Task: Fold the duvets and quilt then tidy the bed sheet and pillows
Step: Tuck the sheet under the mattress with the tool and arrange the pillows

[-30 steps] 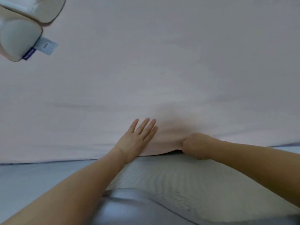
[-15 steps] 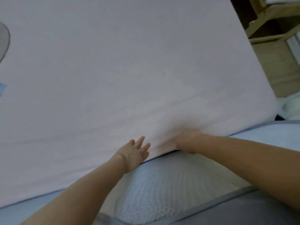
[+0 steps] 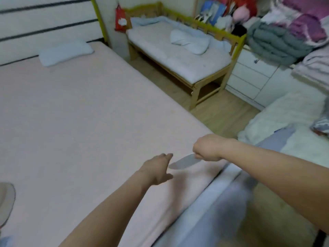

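Observation:
The pink bed sheet [image 3: 80, 122] lies flat across the big bed. My left hand [image 3: 156, 170] hovers over its near right edge with the fingers spread and holds nothing. Just to the right, my right hand [image 3: 207, 148] is a fist and grips a pale pointed flap [image 3: 183, 162], which looks like the sheet's edge pulled up. A light blue pillow [image 3: 65, 53] lies at the headboard. Another pale pillow [image 3: 6, 202] pokes in at the lower left. Folded duvets and quilts [image 3: 284, 38] are stacked on the white drawers at the right.
The grey-blue mattress side [image 3: 204, 211] runs below the sheet's edge. A wooden cot [image 3: 178, 56] with blue bedding stands beyond the bed across a strip of wooden floor. A white duvet [image 3: 284, 125] lies on another bed at the right.
The view has swung up from the sheet's edge to the whole room. My left hand has lifted off the sheet. My right hand has risen with a flap of fabric in its grip.

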The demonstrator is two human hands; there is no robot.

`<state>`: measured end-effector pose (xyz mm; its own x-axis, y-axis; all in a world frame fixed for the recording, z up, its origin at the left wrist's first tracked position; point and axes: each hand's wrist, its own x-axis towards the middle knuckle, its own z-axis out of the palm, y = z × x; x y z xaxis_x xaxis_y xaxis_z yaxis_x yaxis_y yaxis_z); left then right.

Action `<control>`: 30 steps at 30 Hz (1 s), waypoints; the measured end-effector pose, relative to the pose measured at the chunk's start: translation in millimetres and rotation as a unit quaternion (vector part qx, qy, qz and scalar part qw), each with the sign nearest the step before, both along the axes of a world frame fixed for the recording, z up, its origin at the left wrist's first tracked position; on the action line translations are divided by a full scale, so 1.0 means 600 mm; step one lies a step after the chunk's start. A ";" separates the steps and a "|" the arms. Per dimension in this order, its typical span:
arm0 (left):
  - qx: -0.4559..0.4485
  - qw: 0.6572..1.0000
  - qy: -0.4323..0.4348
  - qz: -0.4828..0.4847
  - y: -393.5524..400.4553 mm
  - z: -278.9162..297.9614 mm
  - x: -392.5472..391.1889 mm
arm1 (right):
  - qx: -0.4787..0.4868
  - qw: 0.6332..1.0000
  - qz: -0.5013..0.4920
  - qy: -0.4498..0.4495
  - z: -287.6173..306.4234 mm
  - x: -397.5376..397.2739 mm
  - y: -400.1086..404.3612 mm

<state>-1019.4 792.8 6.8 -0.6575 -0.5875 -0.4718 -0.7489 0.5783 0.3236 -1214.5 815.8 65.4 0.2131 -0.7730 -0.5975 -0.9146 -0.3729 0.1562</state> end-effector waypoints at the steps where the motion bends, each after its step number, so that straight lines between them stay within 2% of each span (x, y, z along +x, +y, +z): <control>1: -0.003 0.999 0.030 0.017 -0.010 0.035 -0.024 | -0.017 0.999 -0.025 -0.025 0.028 -0.016 0.003; 3: -0.006 0.996 0.080 0.038 -0.023 0.099 -0.072 | -0.050 0.993 -0.076 -0.079 0.081 -0.044 0.015; 6: -0.012 0.993 0.120 0.007 -0.029 0.168 -0.138 | -0.129 0.971 -0.133 -0.155 0.141 -0.086 0.038; 10: -0.042 0.988 0.141 -0.043 -0.025 0.249 -0.257 | -0.265 0.945 -0.146 -0.128 0.203 -0.187 0.076; 17: -0.064 0.979 0.169 -0.098 -0.028 0.312 -0.553 | -0.352 0.905 -0.220 -0.094 0.253 -0.460 0.130; 21: -0.062 0.971 0.211 -0.094 -0.021 0.343 -0.794 | -0.443 0.860 -0.247 -0.060 0.264 -0.687 0.142; 25: -0.055 0.965 0.236 -0.101 -0.036 0.389 -0.994 | -0.520 0.810 -0.263 -0.066 0.292 -0.894 0.132; 27: -0.046 0.959 0.262 -0.095 -0.055 0.404 -1.064 | -0.521 0.797 -0.288 -0.100 0.308 -0.979 0.120; 30: -0.047 0.952 0.290 -0.084 -0.100 0.405 -1.142 | -0.494 0.763 -0.356 -0.215 0.324 -1.083 0.094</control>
